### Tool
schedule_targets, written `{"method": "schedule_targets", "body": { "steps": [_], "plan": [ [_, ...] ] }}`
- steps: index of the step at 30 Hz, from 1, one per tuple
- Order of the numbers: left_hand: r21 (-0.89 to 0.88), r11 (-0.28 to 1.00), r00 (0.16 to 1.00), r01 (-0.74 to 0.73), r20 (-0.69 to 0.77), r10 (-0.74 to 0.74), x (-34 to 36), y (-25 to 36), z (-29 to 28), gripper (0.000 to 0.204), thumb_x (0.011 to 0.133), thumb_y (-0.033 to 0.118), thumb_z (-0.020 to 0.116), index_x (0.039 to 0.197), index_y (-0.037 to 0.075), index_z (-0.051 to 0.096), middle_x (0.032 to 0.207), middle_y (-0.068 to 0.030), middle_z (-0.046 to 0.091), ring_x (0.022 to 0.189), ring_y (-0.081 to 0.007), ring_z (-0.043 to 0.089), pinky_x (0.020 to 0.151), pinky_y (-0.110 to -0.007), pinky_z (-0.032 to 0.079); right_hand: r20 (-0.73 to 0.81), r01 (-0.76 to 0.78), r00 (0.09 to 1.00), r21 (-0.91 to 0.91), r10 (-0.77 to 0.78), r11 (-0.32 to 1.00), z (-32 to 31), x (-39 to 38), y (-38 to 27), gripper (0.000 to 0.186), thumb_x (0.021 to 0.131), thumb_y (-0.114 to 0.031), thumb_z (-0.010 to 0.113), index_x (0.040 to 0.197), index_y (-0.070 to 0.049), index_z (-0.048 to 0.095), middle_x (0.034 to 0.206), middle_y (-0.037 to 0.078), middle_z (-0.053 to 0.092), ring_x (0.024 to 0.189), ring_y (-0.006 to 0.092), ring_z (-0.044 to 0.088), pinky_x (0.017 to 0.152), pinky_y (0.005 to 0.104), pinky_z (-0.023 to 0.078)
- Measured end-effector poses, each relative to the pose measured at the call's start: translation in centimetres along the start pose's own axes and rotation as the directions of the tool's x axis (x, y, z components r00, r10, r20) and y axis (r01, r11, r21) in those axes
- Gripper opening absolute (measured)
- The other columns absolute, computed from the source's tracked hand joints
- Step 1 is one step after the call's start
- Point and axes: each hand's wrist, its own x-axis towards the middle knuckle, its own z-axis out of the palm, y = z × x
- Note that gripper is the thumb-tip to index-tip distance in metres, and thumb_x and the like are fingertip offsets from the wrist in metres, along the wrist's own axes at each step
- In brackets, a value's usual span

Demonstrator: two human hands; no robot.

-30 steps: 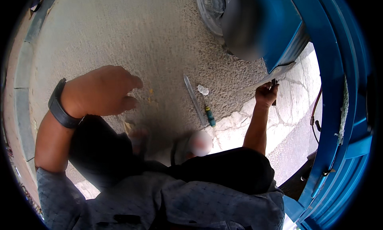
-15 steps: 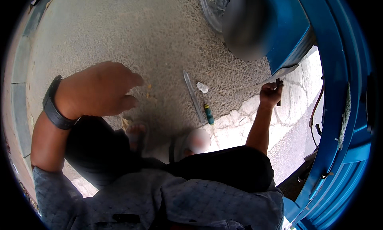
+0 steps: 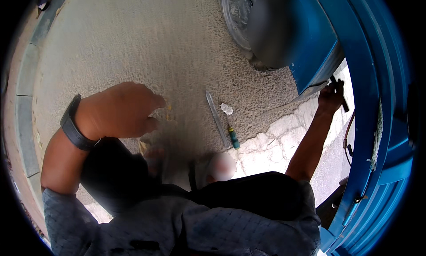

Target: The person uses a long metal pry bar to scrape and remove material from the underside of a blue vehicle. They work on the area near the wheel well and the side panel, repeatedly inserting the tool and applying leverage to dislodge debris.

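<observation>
My left hand (image 3: 122, 108), wearing a dark wrist strap, hangs over my knee, fingers curved apart around nothing. My right hand (image 3: 330, 94) is closed on a dark bar (image 3: 345, 105) at the lower edge of a blue metal panel (image 3: 313, 63), where a narrow pale strip (image 3: 301, 96) runs along the edge. On the rough ground between my hands lie a long silver metal bar (image 3: 216, 116), a green screwdriver (image 3: 233, 138) and a crumpled white piece (image 3: 226, 108).
A grey wheel (image 3: 233, 20) stands at the top beside a blurred round patch. A blue vehicle frame (image 3: 361, 47) with a hanging cable curves down the right. Pale cracked paving (image 3: 266, 149) borders the concrete. A curb (image 3: 26, 123) runs along the left. My sandalled feet are below.
My right hand has moved rightward and a little upward along the blue panel's edge with the dark bar. My left hand keeps its shape; the whole view has shifted slightly.
</observation>
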Motion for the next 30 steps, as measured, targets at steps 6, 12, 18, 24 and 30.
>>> {"method": "schedule_targets", "body": {
  "steps": [6,12,18,24,30],
  "plan": [
    [0.018,0.999,0.999,-0.046,-0.020,0.046,0.3,-0.4,0.4,0.044,0.088,0.027,0.072,0.122,0.000,0.065,0.105,-0.0223,0.070,0.101,-0.0404,0.066,0.088,-0.047,0.052,0.030,-0.258,0.965,0.249,0.259,0.934,-10.0,-9.5,13.9,0.042,0.102,-0.051,0.052,0.120,-0.015,0.063,0.079,-0.003,0.056,0.066,0.0115,0.046,0.066,0.0272,0.044],
    [0.032,0.996,0.996,-0.087,-0.030,0.088,0.0,-0.6,0.5,0.044,0.088,0.027,0.072,0.123,0.001,0.064,0.104,-0.0220,0.070,0.101,-0.0406,0.066,0.087,-0.048,0.052,0.224,-0.200,0.961,0.171,0.160,0.965,-2.2,-1.8,1.6,0.036,0.106,-0.038,0.051,0.101,-0.005,0.064,0.077,0.000,0.060,0.068,0.0101,0.056,0.067,0.0249,0.050],
    [0.010,0.997,0.996,-0.070,-0.049,0.071,-1.1,-0.3,0.5,0.044,0.087,0.027,0.073,0.122,0.001,0.065,0.103,-0.0217,0.070,0.099,-0.0407,0.066,0.085,-0.048,0.052,-0.200,-0.358,0.915,0.000,0.351,0.934,8.2,-9.8,4.6,0.031,0.103,-0.037,0.055,0.099,-0.009,0.067,0.081,0.003,0.067,0.072,0.0164,0.063,0.072,0.0343,0.056],
    [0.008,0.990,0.980,-0.144,-0.136,0.144,-1.0,-1.8,1.5,0.044,0.086,0.027,0.075,0.119,0.000,0.066,0.102,-0.0221,0.070,0.098,-0.0403,0.066,0.085,-0.047,0.052,0.169,-0.544,0.837,0.349,0.520,0.763,-14.2,-7.8,13.1,0.037,0.098,-0.025,0.063,0.127,-0.003,0.060,0.113,0.008,0.069,0.096,0.0202,0.068,0.082,0.0338,0.057],
    [0.033,0.991,0.982,-0.126,-0.138,0.129,-1.0,-2.2,1.4,0.045,0.085,0.026,0.075,0.120,0.000,0.066,0.102,-0.0227,0.070,0.098,-0.0403,0.067,0.085,-0.046,0.053,0.294,-0.287,0.916,0.010,0.272,0.958,-8.9,-11.1,14.7,0.051,0.095,-0.006,0.061,0.144,-0.009,0.049,0.127,0.011,0.066,0.100,0.0201,0.067,0.080,0.0347,0.056]
  ]
}}
